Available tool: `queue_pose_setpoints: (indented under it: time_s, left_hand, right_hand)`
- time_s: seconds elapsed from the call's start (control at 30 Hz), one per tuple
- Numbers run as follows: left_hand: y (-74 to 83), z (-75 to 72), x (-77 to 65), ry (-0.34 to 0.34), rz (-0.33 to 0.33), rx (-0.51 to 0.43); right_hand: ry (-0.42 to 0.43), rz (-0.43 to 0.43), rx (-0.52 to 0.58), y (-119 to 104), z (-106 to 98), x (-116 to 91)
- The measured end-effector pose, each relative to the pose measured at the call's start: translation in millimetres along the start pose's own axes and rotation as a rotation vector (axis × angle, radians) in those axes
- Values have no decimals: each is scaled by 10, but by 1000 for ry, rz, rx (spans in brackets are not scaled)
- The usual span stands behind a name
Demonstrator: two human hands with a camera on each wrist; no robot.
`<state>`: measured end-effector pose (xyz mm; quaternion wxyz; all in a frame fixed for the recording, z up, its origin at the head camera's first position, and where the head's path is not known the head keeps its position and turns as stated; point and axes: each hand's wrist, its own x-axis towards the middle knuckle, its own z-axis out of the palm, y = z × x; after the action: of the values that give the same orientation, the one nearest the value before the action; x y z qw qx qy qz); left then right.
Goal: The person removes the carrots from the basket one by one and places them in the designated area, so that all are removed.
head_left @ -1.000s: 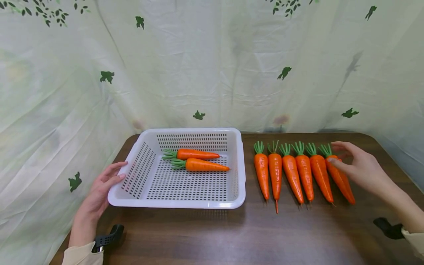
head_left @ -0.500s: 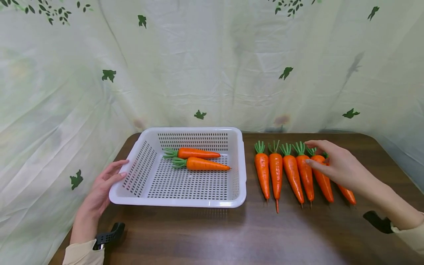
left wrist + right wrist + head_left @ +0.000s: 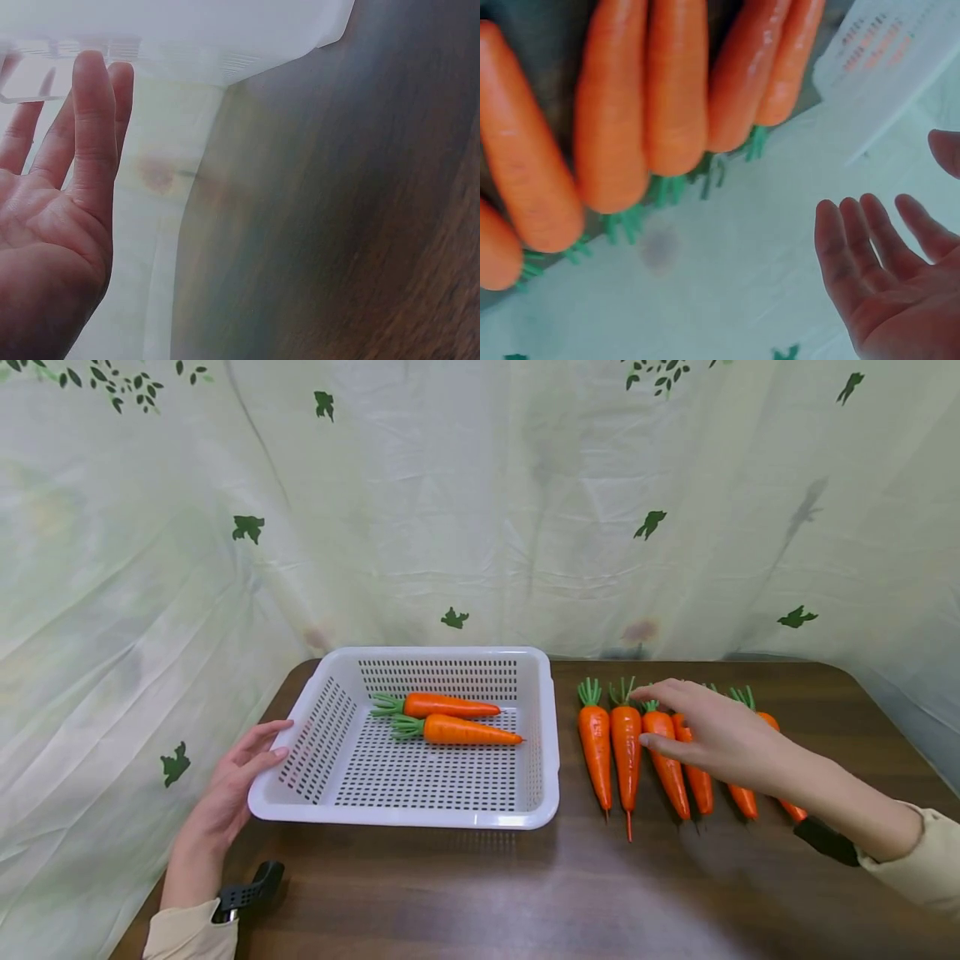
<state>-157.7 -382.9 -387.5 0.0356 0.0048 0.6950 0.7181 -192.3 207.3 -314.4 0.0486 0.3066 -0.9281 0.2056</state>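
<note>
A white perforated plastic basket (image 3: 405, 817) sits at the left of the table, with two orange carrots, an upper carrot (image 3: 450, 705) and a lower carrot (image 3: 468, 731), lying inside, green tops leftward. At its left rim, my left hand (image 3: 225, 785) touches the side with its fingertips; in the left wrist view the fingers look straight. My right hand (image 3: 720, 731) hovers over a row of several carrots, fingers extended and holding nothing. Nearest its fingertips is the second carrot (image 3: 626, 743) from the left; beside that lies the leftmost carrot (image 3: 596, 747). The hand and forearm partly cover the others.
The dark brown wooden table (image 3: 450, 893) has rounded back corners. A pale curtain (image 3: 495, 527) with green leaf prints hangs close behind and along the left side. Black wrist straps (image 3: 251, 891) are worn near both cuffs.
My right hand has moved left along the carrot row, from the rightmost carrot toward the second from the left. My left hand stays at the basket's rim.
</note>
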Motion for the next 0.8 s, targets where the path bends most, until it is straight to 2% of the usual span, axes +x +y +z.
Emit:
queue_pose_setpoints:
  time_s: [0.3,0.53,0.8]
  left_hand:
    - [-16,-5,4,-8,5,-17]
    - [-7,-4,8,-6,8,-22]
    - [-12,-5,14,-5,5,-26]
  right_hand:
    - [-61,-122,-48,-205,-110,248]
    - [-131,-151,8,-345,-194,481]
    - [-197,-187,102,-480,-151,761]
